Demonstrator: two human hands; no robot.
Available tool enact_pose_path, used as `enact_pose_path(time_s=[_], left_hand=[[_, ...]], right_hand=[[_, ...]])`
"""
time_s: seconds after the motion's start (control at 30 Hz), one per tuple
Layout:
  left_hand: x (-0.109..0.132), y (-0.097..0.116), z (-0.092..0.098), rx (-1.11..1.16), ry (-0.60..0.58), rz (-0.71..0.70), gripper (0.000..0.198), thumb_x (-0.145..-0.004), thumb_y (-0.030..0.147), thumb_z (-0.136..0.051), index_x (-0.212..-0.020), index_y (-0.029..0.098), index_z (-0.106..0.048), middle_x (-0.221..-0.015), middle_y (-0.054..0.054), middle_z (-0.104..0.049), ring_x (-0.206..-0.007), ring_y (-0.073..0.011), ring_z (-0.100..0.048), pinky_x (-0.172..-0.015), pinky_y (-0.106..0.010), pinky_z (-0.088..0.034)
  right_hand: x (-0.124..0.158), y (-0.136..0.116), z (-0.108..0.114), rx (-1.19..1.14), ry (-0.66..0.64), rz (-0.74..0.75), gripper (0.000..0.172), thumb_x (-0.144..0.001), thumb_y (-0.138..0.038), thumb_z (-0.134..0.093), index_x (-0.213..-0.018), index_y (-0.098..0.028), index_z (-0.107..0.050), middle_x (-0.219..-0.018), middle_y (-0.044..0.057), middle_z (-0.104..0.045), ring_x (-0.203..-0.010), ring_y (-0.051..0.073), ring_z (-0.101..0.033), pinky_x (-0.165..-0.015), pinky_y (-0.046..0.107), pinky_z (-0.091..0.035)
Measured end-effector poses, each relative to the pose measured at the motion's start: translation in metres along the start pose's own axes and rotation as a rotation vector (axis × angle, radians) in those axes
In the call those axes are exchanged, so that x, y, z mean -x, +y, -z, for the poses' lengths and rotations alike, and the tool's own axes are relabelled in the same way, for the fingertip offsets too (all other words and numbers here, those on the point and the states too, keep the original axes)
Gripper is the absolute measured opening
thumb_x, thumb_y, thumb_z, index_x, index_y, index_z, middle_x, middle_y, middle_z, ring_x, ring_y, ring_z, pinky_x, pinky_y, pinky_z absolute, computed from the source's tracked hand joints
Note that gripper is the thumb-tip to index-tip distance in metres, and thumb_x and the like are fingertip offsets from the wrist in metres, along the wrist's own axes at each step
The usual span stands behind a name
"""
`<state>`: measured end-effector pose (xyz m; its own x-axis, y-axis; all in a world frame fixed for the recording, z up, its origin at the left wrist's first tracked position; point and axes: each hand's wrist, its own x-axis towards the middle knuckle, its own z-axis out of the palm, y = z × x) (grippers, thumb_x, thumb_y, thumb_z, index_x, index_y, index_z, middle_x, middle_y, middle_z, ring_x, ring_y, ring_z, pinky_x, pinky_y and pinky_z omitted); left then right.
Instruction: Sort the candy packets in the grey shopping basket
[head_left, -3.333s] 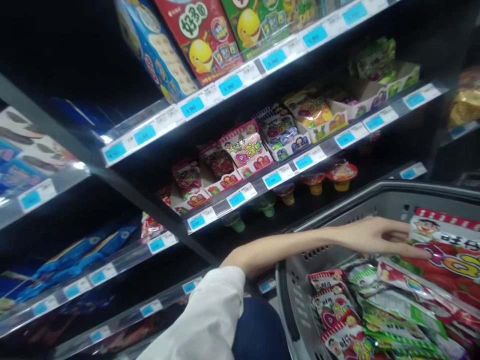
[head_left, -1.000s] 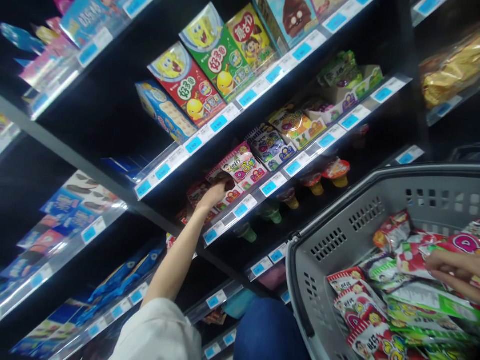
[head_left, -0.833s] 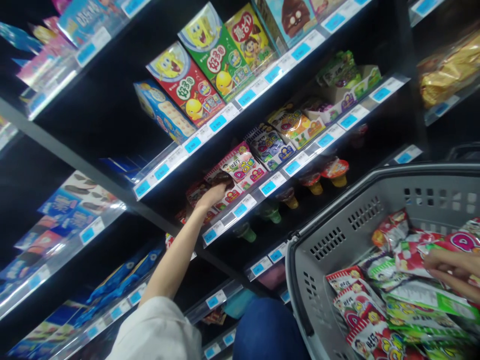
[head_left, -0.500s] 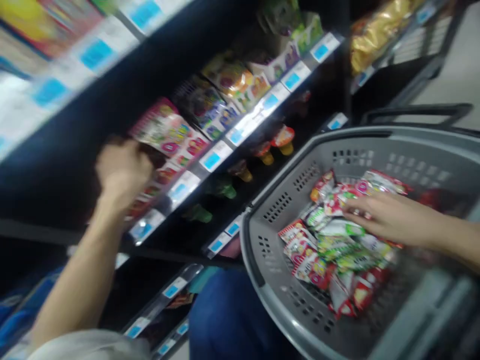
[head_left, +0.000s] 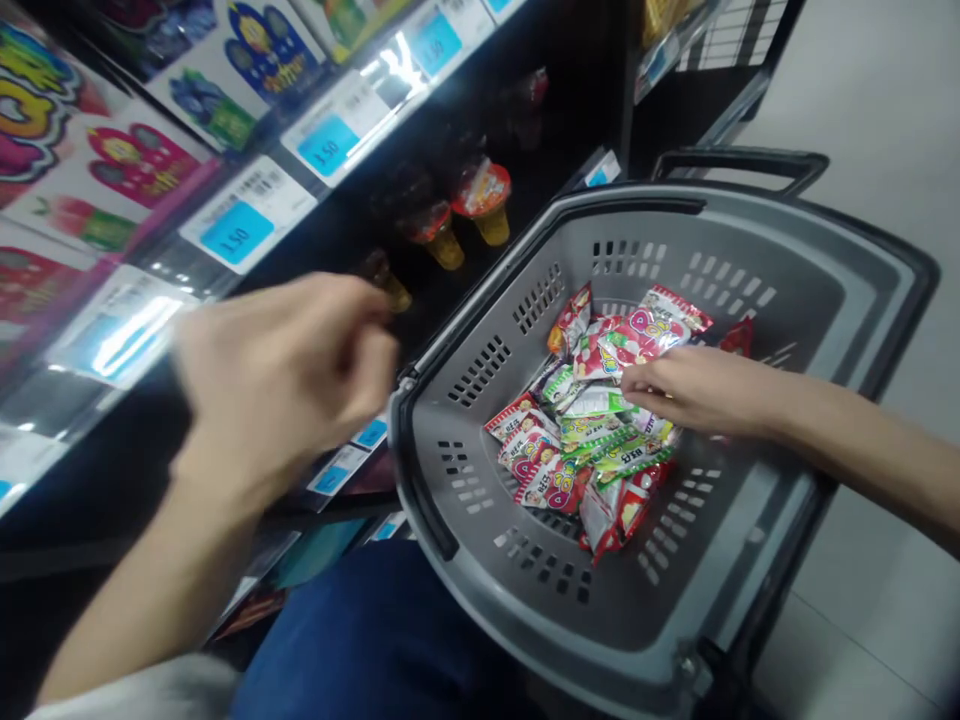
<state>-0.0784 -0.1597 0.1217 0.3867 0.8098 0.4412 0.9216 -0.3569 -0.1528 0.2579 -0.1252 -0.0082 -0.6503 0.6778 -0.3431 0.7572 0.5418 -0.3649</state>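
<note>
Snack packets (head_left: 592, 430): loose pile in the middle of the grey basket (head_left: 525, 600), overlapping, red and green wrappers. Right fingers (head_left: 637, 385) lie close together and slightly curled, tips touching the top packets at the pile's 1 o'clock edge. Can't tell if they pinch one or just rest on it. Right hand (head_left: 697, 390) comes in from 3 o'clock, forearm over the basket rim.

Left hand (head_left: 285, 380) sits at 9 o'clock of the basket, in the air in front of the shelf. It's motion-blurred with fingers curled in; nothing visible in it, grip unclear.

Read: sorting or picking through the pile. Lifting one packet calls for a clean pinch on a single edge, since neighbours overlap and could drag along.

Around: price tags (head_left: 236, 230) at 10 o'clock, jelly cups (head_left: 484, 195) at 11 o'clock, blue trouser leg (head_left: 375, 640) at 7 o'clock.
</note>
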Motion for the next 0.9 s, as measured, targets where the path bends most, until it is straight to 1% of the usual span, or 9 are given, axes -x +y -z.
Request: enact_pose_path(time_s=[0.03, 0.1, 0.17, 0.23, 0.4, 0.5, 0.6, 0.73, 0.9], left_hand=[[-0.011, 0.016, -0.011, -0.020, -0.051, -0.128, 0.023, -0.091, 0.030, -0.043, -0.085, 0.022, -0.063, -0.071, 0.000, -0.061, -0.064, -0.0136, -0.054, -0.057, -0.029, -0.027], [-0.033, 0.046, -0.040, -0.030, -0.288, -0.349, 0.029, -0.096, 0.029, -0.038, -0.088, 0.020, -0.065, -0.076, -0.003, -0.065, -0.064, -0.0151, -0.057, -0.054, -0.031, -0.023], [-0.054, 0.071, -0.077, 0.042, -0.501, -0.485, 0.029, -0.098, 0.031, -0.041, -0.105, 0.019, -0.066, -0.090, -0.006, -0.069, -0.072, -0.0167, -0.063, -0.059, -0.029, -0.034], [-0.072, 0.090, -0.119, 0.132, -0.620, -0.590, 0.032, -0.097, 0.031, -0.047, -0.121, 0.018, -0.063, -0.108, -0.011, -0.069, -0.088, -0.0211, -0.066, -0.073, -0.031, -0.046], [-0.102, 0.122, -0.216, 0.193, -0.735, -0.560, 0.064, -0.096, 0.040, -0.056, -0.151, 0.012, -0.041, -0.144, -0.022, -0.051, -0.128, -0.0349, -0.053, -0.105, -0.044, -0.046], [-0.098, 0.134, -0.254, 0.395, -0.756, -0.467, 0.069, -0.102, 0.047, -0.043, -0.161, 0.018, -0.023, -0.145, -0.020, -0.049, -0.129, -0.0322, -0.052, -0.109, -0.046, -0.044], [-0.076, 0.144, -0.276, 0.479, -0.736, -0.488, 0.058, -0.104, 0.033, -0.038, -0.161, 0.027, -0.028, -0.144, -0.016, -0.048, -0.135, -0.0299, -0.048, -0.112, -0.045, -0.042], [-0.050, 0.152, -0.283, 0.475, -0.675, -0.408, 0.056, -0.100, 0.022, -0.041, -0.156, 0.031, -0.039, -0.148, -0.016, -0.040, -0.139, -0.0344, -0.042, -0.110, -0.051, -0.043], [-0.057, 0.153, -0.285, 0.692, -0.638, -0.317, 0.049, -0.091, 0.013, -0.052, -0.138, 0.021, -0.062, -0.137, -0.016, -0.048, -0.127, -0.0285, -0.049, -0.109, -0.043, -0.044]], right_hand=[[0.000, 0.000, 0.000, 0.009, -0.024, 0.000, 0.027, -0.101, -0.030, -0.041, -0.090, -0.019, -0.064, -0.077, 0.006, -0.065, -0.068, 0.018, -0.058, -0.063, 0.031, -0.034], [0.002, 0.000, -0.001, 0.027, -0.099, -0.005, 0.026, -0.100, -0.029, -0.044, -0.087, -0.018, -0.065, -0.079, 0.007, -0.067, -0.069, 0.018, -0.059, -0.064, 0.031, -0.035], [0.003, 0.000, -0.003, 0.042, -0.210, -0.030, 0.027, -0.099, -0.029, -0.047, -0.087, -0.017, -0.067, -0.080, 0.009, -0.068, -0.069, 0.019, -0.060, -0.063, 0.031, -0.036], [0.004, -0.001, -0.005, 0.051, -0.325, -0.057, 0.029, -0.100, -0.032, -0.048, -0.087, -0.016, -0.069, -0.081, 0.010, -0.070, -0.069, 0.019, -0.061, -0.063, 0.031, -0.038], [0.007, -0.005, -0.002, 0.064, -0.385, -0.108, 0.031, -0.103, -0.034, -0.049, -0.098, -0.014, -0.071, -0.087, 0.013, -0.072, -0.077, 0.024, -0.067, -0.067, 0.033, -0.042], [0.009, -0.005, 0.001, 0.061, -0.369, -0.107, 0.032, -0.104, -0.034, -0.045, -0.110, -0.014, -0.070, -0.087, 0.013, -0.072, -0.080, 0.026, -0.069, -0.068, 0.034, -0.043], [0.010, -0.002, 0.002, 0.051, -0.356, -0.076, 0.031, -0.105, -0.032, -0.045, -0.118, -0.015, -0.068, -0.092, 0.014, -0.073, -0.086, 0.027, -0.070, -0.073, 0.036, -0.046], [0.010, -0.001, 0.004, 0.056, -0.350, -0.094, 0.034, -0.105, -0.031, -0.043, -0.121, -0.014, -0.067, -0.091, 0.014, -0.073, -0.085, 0.028, -0.071, -0.072, 0.037, -0.047], [0.010, -0.002, 0.007, 0.047, -0.357, -0.076, 0.034, -0.105, -0.032, -0.042, -0.121, -0.011, -0.064, -0.088, 0.014, -0.072, -0.081, 0.026, -0.070, -0.070, 0.036, -0.047]])
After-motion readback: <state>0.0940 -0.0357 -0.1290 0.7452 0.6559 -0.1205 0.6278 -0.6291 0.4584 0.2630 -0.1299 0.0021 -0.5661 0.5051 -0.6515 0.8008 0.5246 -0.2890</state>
